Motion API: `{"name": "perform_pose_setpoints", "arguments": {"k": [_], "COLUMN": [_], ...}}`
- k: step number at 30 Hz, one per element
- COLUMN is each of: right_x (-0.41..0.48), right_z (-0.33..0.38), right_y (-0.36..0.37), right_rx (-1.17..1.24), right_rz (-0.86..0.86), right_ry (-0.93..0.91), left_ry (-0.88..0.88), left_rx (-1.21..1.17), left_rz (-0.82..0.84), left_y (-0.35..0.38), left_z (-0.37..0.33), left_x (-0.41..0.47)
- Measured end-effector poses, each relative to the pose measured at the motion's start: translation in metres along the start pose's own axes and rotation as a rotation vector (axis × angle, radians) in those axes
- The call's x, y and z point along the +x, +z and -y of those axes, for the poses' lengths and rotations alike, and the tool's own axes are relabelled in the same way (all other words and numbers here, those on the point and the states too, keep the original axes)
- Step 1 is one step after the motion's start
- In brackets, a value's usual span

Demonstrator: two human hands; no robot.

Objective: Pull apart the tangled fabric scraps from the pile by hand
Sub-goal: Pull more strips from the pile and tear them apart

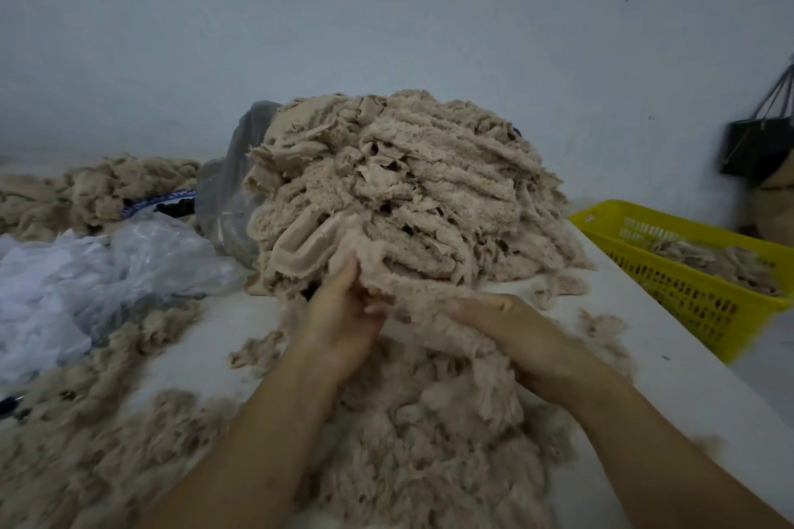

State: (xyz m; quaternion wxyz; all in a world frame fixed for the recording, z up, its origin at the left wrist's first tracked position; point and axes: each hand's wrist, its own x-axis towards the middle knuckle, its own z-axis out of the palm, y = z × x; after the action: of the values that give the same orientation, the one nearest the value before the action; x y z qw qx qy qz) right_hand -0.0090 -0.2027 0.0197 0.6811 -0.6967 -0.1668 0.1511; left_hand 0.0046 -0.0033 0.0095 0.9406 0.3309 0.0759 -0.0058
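We judge it early-to-midway: left hand [339,322] and right hand [507,331] both grip one scrap [412,292] at the near foot of the big, still-tangled fleece scrap pile [404,185] mid-tabletop [670,378], with loose pulled fluff [429,464] near us.

We see forearms [258,434] bare to the frame's edge. Left hand [343,314] and right hand [515,339] are bare too, with nails seemingly short in the blur.
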Motion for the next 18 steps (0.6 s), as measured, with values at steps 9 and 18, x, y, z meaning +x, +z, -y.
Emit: {"name": "perform_pose_setpoints", "arguments": {"k": [9,18], "right_x": [0.013,0.012], "right_z": [-0.002,0.007], "right_y": [-0.036,-0.066], "right_rx": [0.544,0.902], "right_rz": [-0.292,-0.480], "right_ry": [-0.024,-0.352], "left_ry": [0.056,0.108], "left_rx": [0.114,0.806], "left_rz": [0.015,0.070], "left_y": [-0.002,0.000], "left_z": [-0.004,0.012], "left_x": [0.003,-0.009]}}
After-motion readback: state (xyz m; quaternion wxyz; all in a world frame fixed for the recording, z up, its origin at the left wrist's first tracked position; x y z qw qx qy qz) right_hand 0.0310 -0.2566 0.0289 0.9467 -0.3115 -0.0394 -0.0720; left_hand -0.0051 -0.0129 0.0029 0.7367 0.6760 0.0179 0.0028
